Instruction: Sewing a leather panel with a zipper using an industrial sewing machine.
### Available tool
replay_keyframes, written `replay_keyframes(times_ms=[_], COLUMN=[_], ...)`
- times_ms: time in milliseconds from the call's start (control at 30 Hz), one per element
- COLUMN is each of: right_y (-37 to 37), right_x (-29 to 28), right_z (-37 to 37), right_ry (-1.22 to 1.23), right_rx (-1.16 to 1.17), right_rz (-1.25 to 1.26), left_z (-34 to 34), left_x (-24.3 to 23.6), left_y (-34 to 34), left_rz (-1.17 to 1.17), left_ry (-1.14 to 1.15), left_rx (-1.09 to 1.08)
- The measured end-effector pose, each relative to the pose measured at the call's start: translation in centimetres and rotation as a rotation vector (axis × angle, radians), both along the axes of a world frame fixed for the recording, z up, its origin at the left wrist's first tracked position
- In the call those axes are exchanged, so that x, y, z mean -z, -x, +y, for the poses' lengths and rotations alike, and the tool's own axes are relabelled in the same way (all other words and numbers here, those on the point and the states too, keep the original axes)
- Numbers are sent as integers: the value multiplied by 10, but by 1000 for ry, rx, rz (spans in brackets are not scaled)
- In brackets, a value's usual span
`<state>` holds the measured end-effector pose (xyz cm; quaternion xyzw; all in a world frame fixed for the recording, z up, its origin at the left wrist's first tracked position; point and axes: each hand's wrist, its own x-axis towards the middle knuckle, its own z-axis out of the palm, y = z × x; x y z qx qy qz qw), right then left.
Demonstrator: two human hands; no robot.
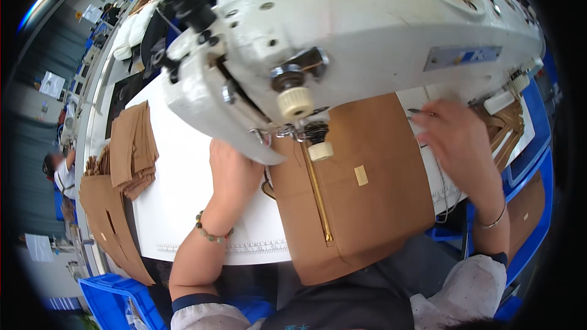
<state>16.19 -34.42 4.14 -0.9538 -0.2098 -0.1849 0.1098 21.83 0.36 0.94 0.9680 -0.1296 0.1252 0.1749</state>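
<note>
A brown bag piece [391, 189] lies flat in the middle, on the white table [189, 214], partly under the big white sewing machine [367, 36]. Its near end hangs over the table edge, toward the person's lap. A gold zipper [316, 194] runs down the left part of it, and a small pale yellow tag [361, 175] sits to the right of the zipper. The left hand [235, 168] is at the left side of the bag piece, close to the machine's needle end. Its fingertips are hidden, so I cannot tell if they are wide or narrow. The right hand [452, 134] is up near the far right side of the bag piece. Its fingers are bent in, holding a small dark tool [417, 110] with a thin tip, a bit blurry. More brown pieces [134, 150] are piled on the left. A blue bin [116, 299] stands at the near left, and a blue crate [541, 208] stands on the right.
</note>
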Motion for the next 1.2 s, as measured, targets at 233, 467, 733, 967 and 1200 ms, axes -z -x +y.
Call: replay_keyframes(times_ms=[233, 467, 733, 967, 1200], right_y=[-5, -20, -42, -36, -32], right_x=[33, 25, 46, 39, 48], right_z=[83, 105, 110, 104, 107], right_ry=[-156, 38, 99, -44, -14], right_rx=[-408, -471, -374, -484, -460], right_rz=[-52, -24, -152, 54, 34], left_z=[-15, -7, -4, 5, 7], left_x=[2, 6, 8, 1, 8], left_y=[42, 41, 39, 40, 43], left_rz=[-154, -107, -57, 86, 115], left_ry=[-110, -211, -180, -67, -49], left_rx=[456, 419, 412, 441, 464])
